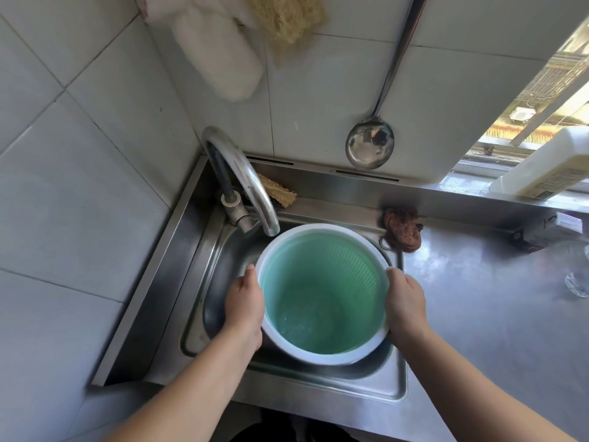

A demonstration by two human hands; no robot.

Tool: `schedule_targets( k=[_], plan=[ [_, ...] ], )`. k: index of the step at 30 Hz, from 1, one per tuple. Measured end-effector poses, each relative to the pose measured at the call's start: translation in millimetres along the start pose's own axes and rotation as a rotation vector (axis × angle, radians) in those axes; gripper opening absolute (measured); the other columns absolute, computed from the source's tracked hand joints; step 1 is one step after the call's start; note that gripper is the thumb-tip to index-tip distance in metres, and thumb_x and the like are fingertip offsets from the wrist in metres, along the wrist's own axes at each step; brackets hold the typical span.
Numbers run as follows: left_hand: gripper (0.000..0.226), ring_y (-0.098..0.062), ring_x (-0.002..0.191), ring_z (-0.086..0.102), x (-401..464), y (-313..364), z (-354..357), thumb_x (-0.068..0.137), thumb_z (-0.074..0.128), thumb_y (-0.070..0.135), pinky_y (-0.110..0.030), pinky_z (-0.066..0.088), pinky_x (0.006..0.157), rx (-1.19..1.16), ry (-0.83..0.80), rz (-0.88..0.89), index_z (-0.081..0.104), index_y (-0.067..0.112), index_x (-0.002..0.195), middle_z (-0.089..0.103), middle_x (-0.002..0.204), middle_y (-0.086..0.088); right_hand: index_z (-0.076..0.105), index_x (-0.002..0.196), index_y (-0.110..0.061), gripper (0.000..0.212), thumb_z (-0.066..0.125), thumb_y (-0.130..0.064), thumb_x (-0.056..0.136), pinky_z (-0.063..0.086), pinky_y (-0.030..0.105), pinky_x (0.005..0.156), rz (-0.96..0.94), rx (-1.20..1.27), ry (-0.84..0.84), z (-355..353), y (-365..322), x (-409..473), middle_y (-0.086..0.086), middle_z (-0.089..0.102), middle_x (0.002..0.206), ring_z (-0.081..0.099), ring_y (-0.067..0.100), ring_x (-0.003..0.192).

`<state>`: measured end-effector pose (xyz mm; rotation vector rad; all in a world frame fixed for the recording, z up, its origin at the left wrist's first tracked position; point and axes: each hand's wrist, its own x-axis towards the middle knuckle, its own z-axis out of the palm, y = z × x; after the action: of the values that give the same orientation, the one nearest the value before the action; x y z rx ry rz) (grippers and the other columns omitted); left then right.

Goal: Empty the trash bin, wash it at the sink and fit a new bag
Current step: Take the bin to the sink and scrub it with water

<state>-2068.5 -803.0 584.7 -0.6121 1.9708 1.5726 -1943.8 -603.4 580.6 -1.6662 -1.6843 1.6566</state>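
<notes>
The trash bin (322, 291) is round, green inside with a white rim, and stands upright in the steel sink (223, 266). Some water lies in its bottom. My left hand (243, 306) grips the bin's left side just under the rim. On the opposite side my right hand (406, 303) holds the rim. The chrome tap (245, 183) curves over the sink, and its spout ends just above the bin's far left rim. No water stream shows from the spout.
A steel ladle (371, 145) hangs on the tiled wall. A brown scrubber (403, 229) lies on the steel counter (478, 298) right of the sink. A loofah (277, 193) sits behind the tap. A white jug (551, 167) stands on the window ledge, a glass (578, 279) at far right.
</notes>
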Motion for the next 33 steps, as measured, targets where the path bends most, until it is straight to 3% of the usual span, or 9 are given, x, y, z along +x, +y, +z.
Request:
schedule_targets(
  k=[2,5,7,13,18,22,27,31,33],
  plan=[
    [0.043,-0.025,0.091,0.067,2.0,7.4,-3.0,0.099,0.042,0.05,-0.037,0.056,0.076,0.012,0.031,0.045,0.063,0.016,0.115,0.07,0.107,-0.006,0.048,0.076,-0.011,0.024,0.047,-0.035,0.083,0.036,0.035,0.058,-0.027,0.006,-0.001,5.7,-5.2,0.1,0.005,0.044,0.074,0.041,0.019,0.065],
    [0.049,-0.031,0.102,0.065,7.0,12.7,-15.2,0.094,0.04,0.056,-0.05,0.053,0.093,0.042,0.07,0.099,0.064,0.02,0.116,0.069,0.113,-0.007,0.045,0.073,-0.011,0.026,0.044,-0.033,0.086,0.035,0.035,0.058,-0.083,0.017,-0.035,19.6,-6.9,-6.3,0.004,0.042,0.074,0.039,0.018,0.065],
    [0.051,-0.031,0.104,0.064,7.2,9.2,-22.3,0.092,0.04,0.058,-0.052,0.051,0.095,0.036,0.095,0.1,0.063,0.021,0.117,0.068,0.115,-0.007,0.047,0.075,-0.006,0.031,0.043,-0.034,0.087,0.036,0.036,0.06,-0.089,0.013,-0.053,24.0,-1.5,-11.4,0.005,0.043,0.075,0.04,0.019,0.067],
    [0.043,-0.025,0.088,0.069,-4.2,-10.2,-4.7,0.099,0.041,0.05,-0.033,0.056,0.072,-0.008,0.018,-0.024,0.067,0.016,0.108,0.073,0.098,-0.006,0.051,0.073,-0.012,0.028,0.049,-0.04,0.073,0.038,0.037,0.058,-0.027,-0.015,-0.052,-1.9,-2.7,4.6,0.007,0.046,0.07,0.044,0.021,0.064],
    [0.048,-0.027,0.096,0.068,-1.4,-1.9,5.5,0.097,0.042,0.052,-0.035,0.055,0.08,-0.026,-0.017,-0.055,0.066,0.015,0.115,0.073,0.107,-0.007,0.046,0.07,-0.014,0.025,0.049,-0.038,0.076,0.037,0.036,0.06,-0.084,-0.028,-0.013,-1.5,-16.7,19.7,0.006,0.043,0.07,0.042,0.02,0.064],
    [0.049,-0.031,0.103,0.066,6.3,4.8,-11.3,0.094,0.042,0.056,-0.051,0.053,0.094,-0.034,0.079,0.024,0.064,0.018,0.115,0.069,0.115,-0.008,0.05,0.07,-0.015,0.025,0.045,-0.037,0.081,0.038,0.035,0.06,-0.134,-0.028,-0.056,18.7,-15.5,7.8,0.005,0.047,0.071,0.044,0.02,0.066],
    [0.046,-0.026,0.093,0.067,-1.6,-3.4,-6.8,0.097,0.041,0.052,-0.042,0.057,0.082,-0.021,0.088,0.041,0.063,0.016,0.115,0.07,0.104,-0.003,0.046,0.073,-0.014,0.026,0.045,-0.039,0.079,0.038,0.038,0.061,-0.062,-0.051,-0.055,9.0,0.3,6.6,0.008,0.044,0.074,0.043,0.022,0.067],
    [0.049,-0.031,0.101,0.066,-4.9,-3.8,7.2,0.098,0.041,0.05,-0.048,0.054,0.094,-0.018,0.011,-0.021,0.062,0.013,0.122,0.07,0.114,-0.01,0.047,0.074,-0.013,0.028,0.046,-0.041,0.076,0.041,0.041,0.062,-0.016,-0.055,-0.026,-3.0,-2.7,18.3,0.01,0.047,0.076,0.046,0.024,0.069],
    [0.045,-0.026,0.093,0.067,-2.7,-0.5,5.0,0.099,0.042,0.049,-0.038,0.057,0.08,-0.035,0.038,-0.005,0.063,0.014,0.117,0.071,0.105,-0.005,0.048,0.073,-0.014,0.026,0.046,-0.04,0.078,0.04,0.039,0.062,-0.052,-0.061,-0.018,2.3,-7.7,18.2,0.009,0.047,0.075,0.046,0.022,0.069]
  ],
)
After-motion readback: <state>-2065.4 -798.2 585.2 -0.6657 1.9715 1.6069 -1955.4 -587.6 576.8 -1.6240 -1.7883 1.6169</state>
